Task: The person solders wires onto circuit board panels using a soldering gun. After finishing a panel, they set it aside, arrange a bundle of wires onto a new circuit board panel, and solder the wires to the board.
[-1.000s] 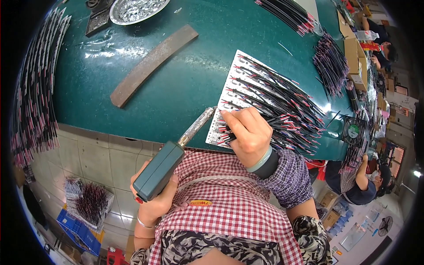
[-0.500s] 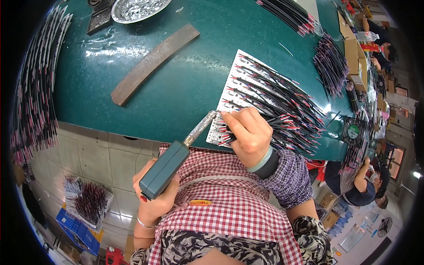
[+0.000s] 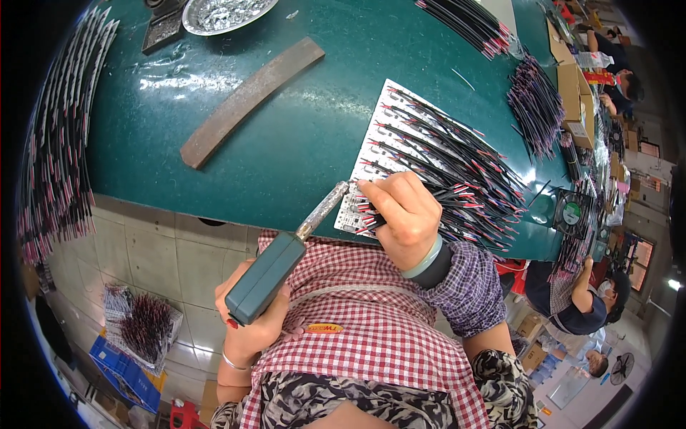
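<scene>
My left hand (image 3: 269, 325) is closed around the dark green body of a soldering iron (image 3: 266, 277). Its metal shaft points up and right, with the tip at the left edge of a white circuit board panel (image 3: 366, 159). Rows of black wires (image 3: 457, 161) with red, white and blue ends lie across that panel and fan off to the right. Over its lower left part, my right hand (image 3: 409, 214) pinches a wire, thumb and forefinger close to the iron's tip. The fingers hide most of that wire and the spot under them.
A curved brown metal bar (image 3: 250, 102) lies on the green table (image 3: 286, 150). Behind it stands a metal bowl (image 3: 214, 33) of silvery scraps. Wire bundles (image 3: 536, 107) lie far right, more (image 3: 61, 164) at far left. A small fan (image 3: 572, 212) sits near the right edge. Co-workers are at right.
The soldering iron's tip has drawn back very slightly to the left, a little away from the right fingertips. My right hand stays nearly in place.
</scene>
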`<action>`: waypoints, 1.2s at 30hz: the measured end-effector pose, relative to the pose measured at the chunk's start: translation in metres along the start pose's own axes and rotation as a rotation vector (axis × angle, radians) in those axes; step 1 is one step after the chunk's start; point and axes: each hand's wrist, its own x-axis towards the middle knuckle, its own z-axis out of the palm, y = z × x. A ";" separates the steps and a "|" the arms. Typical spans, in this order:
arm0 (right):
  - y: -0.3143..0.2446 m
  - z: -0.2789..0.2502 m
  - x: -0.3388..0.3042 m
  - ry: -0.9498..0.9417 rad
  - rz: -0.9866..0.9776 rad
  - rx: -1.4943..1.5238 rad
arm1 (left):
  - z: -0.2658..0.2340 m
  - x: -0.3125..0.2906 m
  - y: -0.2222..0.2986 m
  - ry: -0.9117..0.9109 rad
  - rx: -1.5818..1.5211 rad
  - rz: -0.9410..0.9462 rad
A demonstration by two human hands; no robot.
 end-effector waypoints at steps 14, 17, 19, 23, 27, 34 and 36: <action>-0.001 -0.001 -0.001 0.001 -0.012 -0.029 | -0.011 -0.027 -0.014 0.003 -0.142 -0.163; -0.003 -0.003 -0.002 0.083 -0.050 -0.023 | -0.010 -0.029 -0.004 0.035 -0.179 -0.174; -0.012 -0.010 -0.007 0.105 -0.051 -0.016 | -0.009 -0.030 0.000 0.081 -0.243 -0.260; -0.018 0.000 -0.009 0.046 0.043 -0.076 | -0.007 -0.030 -0.001 0.090 -0.227 -0.225; -0.017 0.001 -0.011 -0.011 0.020 -0.093 | -0.002 -0.025 0.002 0.159 -0.222 -0.162; -0.014 0.003 -0.013 0.039 -0.024 -0.042 | -0.004 -0.027 -0.015 0.155 0.091 0.067; -0.013 0.003 -0.014 0.049 -0.059 -0.041 | -0.003 -0.026 -0.013 0.144 0.052 0.040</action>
